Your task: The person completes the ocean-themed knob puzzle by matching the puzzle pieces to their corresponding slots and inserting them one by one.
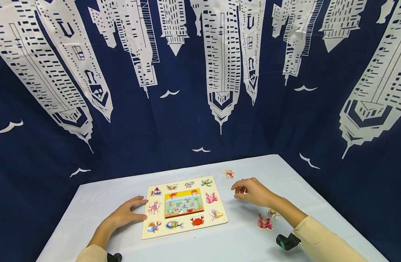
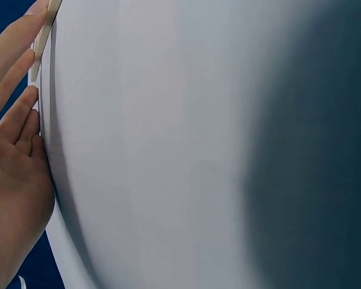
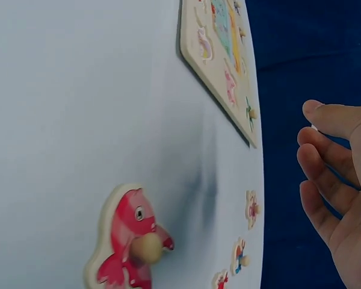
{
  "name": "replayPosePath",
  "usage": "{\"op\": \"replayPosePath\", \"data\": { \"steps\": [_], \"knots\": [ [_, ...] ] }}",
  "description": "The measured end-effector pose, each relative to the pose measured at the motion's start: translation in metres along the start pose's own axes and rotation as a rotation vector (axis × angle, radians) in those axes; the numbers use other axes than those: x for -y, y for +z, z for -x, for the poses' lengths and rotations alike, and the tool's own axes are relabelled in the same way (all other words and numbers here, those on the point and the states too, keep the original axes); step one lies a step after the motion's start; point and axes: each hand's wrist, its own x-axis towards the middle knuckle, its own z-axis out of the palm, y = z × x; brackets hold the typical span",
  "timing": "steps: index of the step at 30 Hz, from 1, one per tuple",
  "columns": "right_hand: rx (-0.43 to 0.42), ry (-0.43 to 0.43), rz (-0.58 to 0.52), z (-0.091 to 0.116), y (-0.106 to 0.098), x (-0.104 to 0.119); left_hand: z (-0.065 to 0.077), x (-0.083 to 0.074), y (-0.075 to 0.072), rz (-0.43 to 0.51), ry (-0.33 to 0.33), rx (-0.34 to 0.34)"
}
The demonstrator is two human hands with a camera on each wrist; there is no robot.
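A wooden peg puzzle board with sea animals round a fish-tank picture lies mid-table. At its left edge my left hand rests, fingers extended, thumb and fingertips right at the rim. My right hand hovers right of the board, fingers loosely bent and nothing between them in the right wrist view. Just beyond that hand lies an octopus piece. Nearer, below the right forearm, are a pink fish piece with a wooden knob and another fish piece, partly covered by the arm.
More knobbed pieces, a blue-and-red piece and a red piece, show in the right wrist view. A white cloth covers the table. Behind it hangs a dark blue curtain with white buildings.
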Motion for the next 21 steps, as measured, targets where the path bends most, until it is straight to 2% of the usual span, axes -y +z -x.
{"op": "replayPosePath", "data": {
  "steps": [15, 21],
  "knots": [
    [0.008, 0.043, -0.03, 0.044, 0.01, -0.016, 0.0, 0.0, 0.001, 0.016, -0.013, 0.01],
    [-0.012, 0.069, -0.031, 0.06, 0.006, -0.02, -0.001, -0.003, -0.001, -0.009, -0.029, 0.007]
  ]
}}
